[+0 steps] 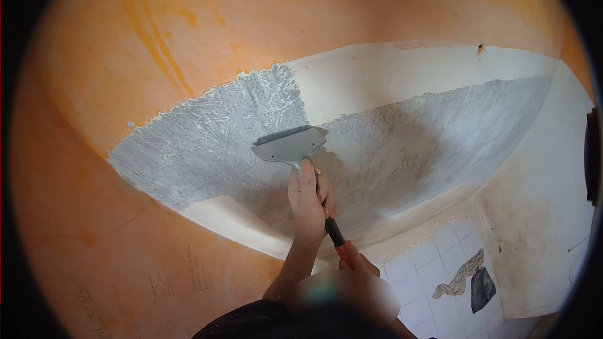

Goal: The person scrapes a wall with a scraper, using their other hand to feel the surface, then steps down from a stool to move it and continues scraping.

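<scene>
1. While the left hand (306, 199) wraps the neck of the scraper (286, 147), its thumb pressing up toward the blade, the right hand (359, 262) grips the red lower section, partly lost in blur.
2. Judging by its long handle (335, 232) and broad metal head, the tool should feel fairly light, slightly top-heavy and stiff. The red part looks the surest hold, with a second grip below the head; the thin front edge is probably sharp, so fingers belong behind the two screws.
3. Its head lies over the grey patch (207, 129) of wall, the right end by the lower-left corner of the white coat (377, 75). Whether the edge touches, I cannot tell.
4. Grey here is coarse and streaked with pale flecks; white is smooth, ragged-edged and likely brittle.
5. Beyond the patch's upper edge spreads orange paint (220, 12), stained with darker drips.
6. Lower right, on the white-tiled floor (411, 289), a crumpled, speckled strip (461, 276) lies beside a limp black piece (482, 292).
</scene>
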Demonstrator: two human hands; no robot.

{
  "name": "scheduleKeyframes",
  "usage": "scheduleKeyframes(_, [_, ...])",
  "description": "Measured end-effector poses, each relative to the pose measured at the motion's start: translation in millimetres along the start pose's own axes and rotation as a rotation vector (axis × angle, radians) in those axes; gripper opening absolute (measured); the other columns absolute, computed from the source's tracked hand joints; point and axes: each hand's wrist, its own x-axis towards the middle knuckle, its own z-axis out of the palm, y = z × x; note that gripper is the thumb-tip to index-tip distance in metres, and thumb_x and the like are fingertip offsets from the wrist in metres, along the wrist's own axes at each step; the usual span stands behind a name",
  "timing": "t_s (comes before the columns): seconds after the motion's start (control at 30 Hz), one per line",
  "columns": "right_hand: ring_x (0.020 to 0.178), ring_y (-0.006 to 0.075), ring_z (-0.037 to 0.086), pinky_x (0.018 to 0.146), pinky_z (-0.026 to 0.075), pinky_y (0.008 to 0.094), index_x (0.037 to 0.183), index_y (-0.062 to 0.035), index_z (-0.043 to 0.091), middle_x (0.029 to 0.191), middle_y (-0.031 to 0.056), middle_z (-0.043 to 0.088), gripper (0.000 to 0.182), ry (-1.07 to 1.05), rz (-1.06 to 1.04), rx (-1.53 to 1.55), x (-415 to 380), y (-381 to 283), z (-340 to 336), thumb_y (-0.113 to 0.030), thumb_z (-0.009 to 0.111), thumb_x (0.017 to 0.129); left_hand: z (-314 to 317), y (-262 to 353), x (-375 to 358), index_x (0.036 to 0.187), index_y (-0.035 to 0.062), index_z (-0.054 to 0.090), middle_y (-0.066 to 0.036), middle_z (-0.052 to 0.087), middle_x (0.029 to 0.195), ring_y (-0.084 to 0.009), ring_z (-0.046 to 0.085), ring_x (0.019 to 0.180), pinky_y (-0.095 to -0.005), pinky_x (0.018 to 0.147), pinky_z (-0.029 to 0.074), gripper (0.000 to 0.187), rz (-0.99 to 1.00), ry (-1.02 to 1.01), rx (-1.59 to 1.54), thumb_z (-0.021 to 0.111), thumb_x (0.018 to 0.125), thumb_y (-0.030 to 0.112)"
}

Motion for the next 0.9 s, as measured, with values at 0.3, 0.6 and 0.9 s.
scheduleKeyframes(0.3, [0.063,0.0098,0.057,0.059,0.047,0.0252,0.134,0.0027,0.05,0.073,0.0112,0.063,0.047,0.009,0.115,0.208,-5,-14,1,-0.004,0.061,0.088,-16,-9,5,0.104,0.0112,0.044,0.003,0.034,0.057,-0.0073,0.03,0.033,-0.0231,0.029,0.03,0.034,-0.008,-0.344,-0.391,0.028,0.106,0.041])
scheduleKeyframes(0.6, [0.061,0.0067,0.046,0.055,0.041,0.0225,0.135,0.001,0.051,0.095,0.0033,0.068,0.038,0.087,0.117,0.337,-7,-33,-8,-0.012,0.051,0.1,-13,-13,2,0.106,0.0116,0.044,0.003,0.035,0.059,-0.0073,0.03,0.034,-0.0234,0.03,0.03,0.033,-0.043,-0.396,-0.546,0.025,0.106,0.038])
scheduleKeyframes(0.9, [0.062,0.0072,0.049,0.054,0.042,0.0229,0.131,0.002,0.055,0.101,0.0071,0.07,0.034,0.103,0.091,0.262,-6,-34,-18,-0.011,0.052,0.099,-6,-17,0,0.104,0.013,0.045,0.004,0.033,0.057,-0.0071,0.028,0.033,-0.0234,0.031,0.029,0.035,-0.058,-0.337,-0.553,0.025,0.106,0.042])
